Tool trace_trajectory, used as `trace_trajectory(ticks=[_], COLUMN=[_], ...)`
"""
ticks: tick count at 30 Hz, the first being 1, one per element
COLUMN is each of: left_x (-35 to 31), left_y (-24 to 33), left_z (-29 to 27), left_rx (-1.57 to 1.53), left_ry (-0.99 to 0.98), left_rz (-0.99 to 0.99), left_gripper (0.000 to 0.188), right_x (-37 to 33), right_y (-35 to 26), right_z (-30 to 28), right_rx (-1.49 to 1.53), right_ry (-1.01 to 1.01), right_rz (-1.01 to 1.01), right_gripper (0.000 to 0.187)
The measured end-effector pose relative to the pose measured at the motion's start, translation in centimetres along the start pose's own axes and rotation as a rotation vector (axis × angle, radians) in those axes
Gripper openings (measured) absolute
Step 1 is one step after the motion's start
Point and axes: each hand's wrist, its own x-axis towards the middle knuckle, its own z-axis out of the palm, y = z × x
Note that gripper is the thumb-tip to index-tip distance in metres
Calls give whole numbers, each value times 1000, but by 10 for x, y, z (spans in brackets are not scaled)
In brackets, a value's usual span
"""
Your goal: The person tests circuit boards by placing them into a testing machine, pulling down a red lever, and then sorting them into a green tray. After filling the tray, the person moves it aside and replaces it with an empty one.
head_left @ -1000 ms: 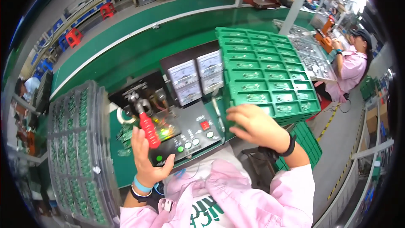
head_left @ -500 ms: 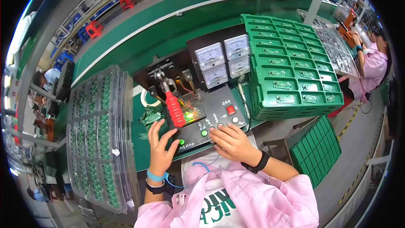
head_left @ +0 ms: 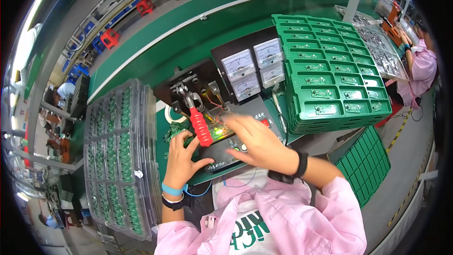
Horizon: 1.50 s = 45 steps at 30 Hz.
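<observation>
The person's left hand [head_left: 183, 163] is spread, thumb well away from the fingers, with nothing seen in its grasp; its fingertips come just beside the red handle [head_left: 200, 128] of a metal clamp [head_left: 181, 89], and whether they touch it I cannot tell. The right hand [head_left: 264, 144] is loose and unclenched too — a little blurred, fingers stretched over the dark control box [head_left: 218, 152], thumb apart, fingertips near the glowing yellow-green spot [head_left: 218, 132] beside the handle. The clamp stands at the back of the box, and a red switch [head_left: 265, 123] shows just past the right hand. Behind are four white meters [head_left: 238, 65] in a black housing. Left of the clamp, a white ring [head_left: 169, 114] and a heap of green circuit boards [head_left: 174, 131] lie on the green counter [head_left: 162, 165]. Stacked clear trays [head_left: 150, 156] of boards stand farther left — and stacked green trays [head_left: 349, 122], one board to a compartment on top, stand at right
</observation>
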Motion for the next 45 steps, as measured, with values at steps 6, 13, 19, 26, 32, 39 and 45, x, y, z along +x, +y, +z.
trace_trajectory(ticks=[6, 13, 19, 26, 32, 39, 45], left_x=[-10, -32, -35, 7, 49, 60, 48], left_y=[21, 45, 52, 102, 147, 210, 261], left_z=[11, 36, 48, 49, 62, 214, 305], left_rx=[-152, -283, -382, -216, -666, -923, -1190], left_ry=[250, 307, 258, 266, -303, -606, -734], left_rz=[-14, 48, 63, 355, 704, 610, 247], left_gripper=[69, 57, 28, 11, 17, 34, 35], right_x=[168, 83, -195, -444, -444, -354, -295], right_y=[-14, 24, 85, 160, 196, 129, 57], right_z=[-21, -16, -20, 19, 25, 0, -28], right_rx=[303, 128, -516, -759, -889, -617, -326], right_ry=[559, 925, 1046, 808, 598, 780, 848], right_rz=[-708, -291, 384, 1347, 1331, 930, 789], right_gripper=[52, 31, 16, 20, 12, 14, 14])
